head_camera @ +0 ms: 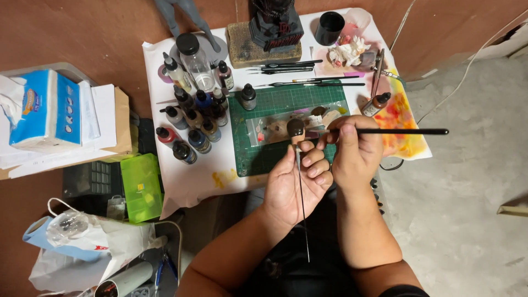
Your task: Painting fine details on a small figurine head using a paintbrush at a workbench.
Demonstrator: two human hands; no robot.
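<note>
My left hand [297, 184] grips a thin metal rod [303, 220] that carries a small brown rounded piece [295, 127] at its top. The rod's free end points down toward my lap. My right hand [356, 151] holds a black-handled paintbrush [401, 131] level, with its tip close to the brown piece. Both hands hover over the near edge of a green cutting mat [286, 102]. On the mat lies a clear palette sheet [269, 129] with brown and pale paint dabs.
A cluster of small paint bottles [192, 118] and a clear jar [196, 63] stand left of the mat. Spare brushes [286, 68], a dark figure on a base [275, 27], a black cup [329, 26] and crumpled tissue [347, 52] sit behind. Left are a tissue pack [47, 107] and green box [142, 187].
</note>
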